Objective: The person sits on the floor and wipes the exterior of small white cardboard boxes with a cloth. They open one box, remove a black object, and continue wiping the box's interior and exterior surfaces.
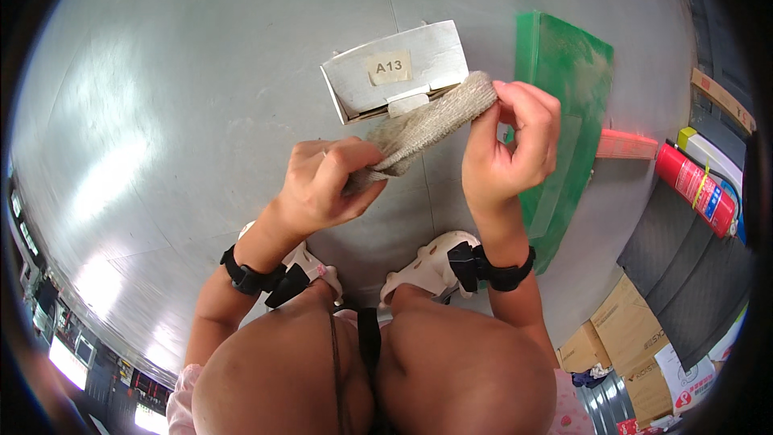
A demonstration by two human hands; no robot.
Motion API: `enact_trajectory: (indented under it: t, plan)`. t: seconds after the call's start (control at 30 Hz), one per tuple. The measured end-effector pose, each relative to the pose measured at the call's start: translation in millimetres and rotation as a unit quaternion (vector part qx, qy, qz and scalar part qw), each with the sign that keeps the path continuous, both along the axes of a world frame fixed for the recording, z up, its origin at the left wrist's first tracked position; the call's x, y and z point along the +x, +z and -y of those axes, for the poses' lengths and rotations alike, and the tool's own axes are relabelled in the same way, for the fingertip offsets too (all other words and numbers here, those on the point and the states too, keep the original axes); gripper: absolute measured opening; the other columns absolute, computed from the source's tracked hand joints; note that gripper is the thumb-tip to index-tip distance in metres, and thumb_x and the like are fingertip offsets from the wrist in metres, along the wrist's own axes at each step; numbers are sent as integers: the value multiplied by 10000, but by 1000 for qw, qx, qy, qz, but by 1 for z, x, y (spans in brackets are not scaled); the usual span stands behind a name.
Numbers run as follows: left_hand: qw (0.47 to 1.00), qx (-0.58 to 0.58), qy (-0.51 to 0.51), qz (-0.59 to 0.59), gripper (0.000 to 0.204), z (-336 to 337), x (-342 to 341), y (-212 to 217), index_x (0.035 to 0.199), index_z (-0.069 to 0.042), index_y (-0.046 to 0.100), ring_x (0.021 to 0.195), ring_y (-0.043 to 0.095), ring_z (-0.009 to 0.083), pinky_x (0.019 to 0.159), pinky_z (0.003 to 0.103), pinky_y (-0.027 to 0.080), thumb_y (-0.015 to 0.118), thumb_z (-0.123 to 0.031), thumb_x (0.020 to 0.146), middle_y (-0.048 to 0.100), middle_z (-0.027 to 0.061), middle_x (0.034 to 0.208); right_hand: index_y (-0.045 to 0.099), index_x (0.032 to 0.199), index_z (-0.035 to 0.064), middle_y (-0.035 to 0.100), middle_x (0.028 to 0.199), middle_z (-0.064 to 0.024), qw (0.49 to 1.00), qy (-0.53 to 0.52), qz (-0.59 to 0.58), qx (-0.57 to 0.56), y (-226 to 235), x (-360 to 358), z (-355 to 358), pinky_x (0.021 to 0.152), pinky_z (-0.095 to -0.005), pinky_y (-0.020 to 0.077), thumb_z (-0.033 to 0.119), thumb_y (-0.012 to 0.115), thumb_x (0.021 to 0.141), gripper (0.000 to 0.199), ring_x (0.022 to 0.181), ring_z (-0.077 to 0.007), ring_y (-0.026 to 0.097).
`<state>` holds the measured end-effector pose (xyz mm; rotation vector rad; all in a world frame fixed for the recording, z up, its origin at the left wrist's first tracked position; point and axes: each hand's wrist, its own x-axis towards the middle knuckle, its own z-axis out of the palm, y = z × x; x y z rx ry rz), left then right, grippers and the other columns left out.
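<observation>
both hands, left hand (pixel 326 185) and right hand (pixel 511 145), grip a coarse knitted beige cloth (pixel 427 125) stretched between them.

Cloth (pixel 427 125) ends hidden in fingers (pixel 342 163); box (pixel 398 68) front edge covered.

Grey glossy floor (pixel 201 113) is carrying a white labelled cardboard box (pixel 398 71) lying flat, a green translucent plastic sheet (pixel 564 113) lying just beside it, a red fire extinguisher (pixel 696 189) and brown cardboard boxes (pixel 624 338) sitting at the right edge.
</observation>
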<state>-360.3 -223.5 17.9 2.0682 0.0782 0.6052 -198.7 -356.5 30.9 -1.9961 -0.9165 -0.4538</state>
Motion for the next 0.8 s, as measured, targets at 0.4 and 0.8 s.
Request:
enact_trajectory:
  t: [0.4, 0.8]
  plan:
    - [933, -205, 257, -147, 192, 3, -21, -32, 887, -31, 451, 680, 498, 78, 599, 261, 448, 642, -47, 905, 563, 39, 727, 627, 1013, 69, 624, 1009, -51, 954, 209, -4, -217, -16, -20, -71, 1063, -472, 346, 279, 700, 813, 299, 1068, -248, 558]
    - [902, -315, 269, -125, 171, -3, -7, -35, 961, -35, 480, 712, 423, 47, 599, 218, 408, 636, -102, 956, 491, -36, 802, 640, 757, 80, 632, 742, -27, 965, 200, -27, -169, -32, -19, -99, 746, -367, 459, 188, 665, 872, 159, 772, -231, 597]
